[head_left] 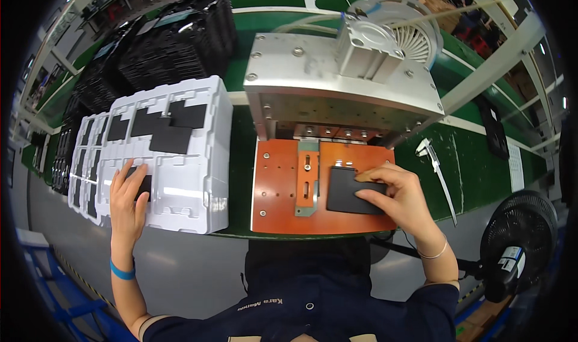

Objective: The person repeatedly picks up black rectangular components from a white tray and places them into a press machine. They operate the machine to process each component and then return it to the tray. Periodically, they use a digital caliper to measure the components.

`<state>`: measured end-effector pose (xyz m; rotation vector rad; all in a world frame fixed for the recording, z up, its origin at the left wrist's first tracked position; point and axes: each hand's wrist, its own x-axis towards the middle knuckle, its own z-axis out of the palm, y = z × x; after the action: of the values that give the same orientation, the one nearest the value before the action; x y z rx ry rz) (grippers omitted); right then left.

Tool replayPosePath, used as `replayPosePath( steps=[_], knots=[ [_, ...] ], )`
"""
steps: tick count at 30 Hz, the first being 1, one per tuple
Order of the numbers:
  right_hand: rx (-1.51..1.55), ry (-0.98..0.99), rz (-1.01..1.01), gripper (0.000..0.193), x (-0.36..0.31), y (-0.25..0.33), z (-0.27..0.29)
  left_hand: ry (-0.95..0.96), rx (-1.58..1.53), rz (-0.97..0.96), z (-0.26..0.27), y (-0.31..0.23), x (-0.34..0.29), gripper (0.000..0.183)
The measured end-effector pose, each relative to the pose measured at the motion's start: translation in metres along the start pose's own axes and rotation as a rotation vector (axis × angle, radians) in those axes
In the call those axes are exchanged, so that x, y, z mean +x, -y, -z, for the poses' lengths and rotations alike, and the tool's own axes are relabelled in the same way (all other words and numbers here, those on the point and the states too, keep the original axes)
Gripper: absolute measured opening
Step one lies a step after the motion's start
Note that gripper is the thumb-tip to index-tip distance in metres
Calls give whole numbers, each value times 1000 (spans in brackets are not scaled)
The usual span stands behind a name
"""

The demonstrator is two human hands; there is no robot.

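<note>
My right hand pinches the right side of a flat black rectangular panel between thumb and fingers. The panel lies on the orange base plate of a metal press, just right of an orange and grey guide strip. Over the white moulded tray on the left is my left hand, fingers stretched out and apart. Its fingertips touch or hover over a small black piece in one compartment, partly covered by the hand. Several more black pieces lie in the tray's far compartments, some overlapping.
Tall stacks of black trays stand behind the white tray. A caliper lies on the green bench right of the press. A black fan stands at the lower right, and a white round fan sits behind the press.
</note>
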<state>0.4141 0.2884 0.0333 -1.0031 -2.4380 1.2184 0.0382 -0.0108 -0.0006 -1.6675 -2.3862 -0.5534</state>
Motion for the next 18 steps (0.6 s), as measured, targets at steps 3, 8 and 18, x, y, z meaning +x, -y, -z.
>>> replayPosePath(
  steps=[3,8,18],
  knots=[
    [-169,-172,304,22,4,-6,-20,25,6,17,2,5,-5,38],
    [-268,-225,494,20,13,-6,-32,-52,121,-142,12,-16,17,38],
    [-530,-233,580,29,20,-8,-49,94,-547,-868,-72,-149,104,36]
  ],
)
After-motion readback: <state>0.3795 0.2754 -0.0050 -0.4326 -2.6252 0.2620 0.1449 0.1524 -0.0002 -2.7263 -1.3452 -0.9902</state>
